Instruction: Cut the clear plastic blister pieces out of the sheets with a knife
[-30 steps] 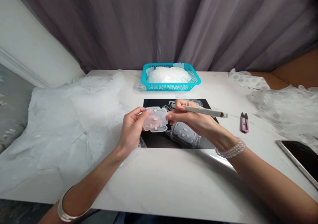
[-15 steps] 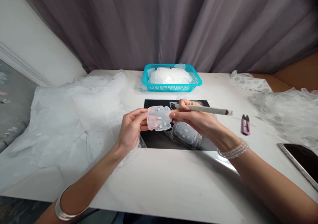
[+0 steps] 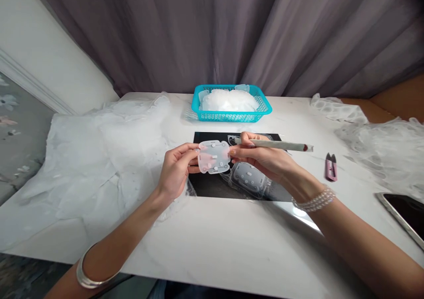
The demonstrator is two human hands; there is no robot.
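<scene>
The piece [image 3: 214, 157] — translucent, with small raised pegs — is held up over the far left part of the black mat [image 3: 208, 186], between the two hands; its left edge is pinched in the grip of the left hand [image 3: 177, 168], thumb on the near face and fingers partly behind. By the right hand [image 3: 265, 155] a pale, slender tool [image 3: 278, 145] is grasped, its dark red end pointed right; the piece's right edge is also met by that hand's fingertips. Whether the piece is touched by the tool's tip cannot be told.

On the mat, right of the held piece and partly below the right hand, a second piece [image 3: 248, 176] is laid, edged by clear scrap; the mat is carried by a white bench [image 3: 232, 241]. At the far side a blue basket [image 3: 228, 116] is seen, heaped with whitish pieces; the left side is covered by a translucent pile [image 3: 99, 166]; on the right are placed pink snips [image 3: 330, 168] and — nearer — a phone [image 3: 404, 215], with a whitish heap [image 3: 391, 153] beyond.
</scene>
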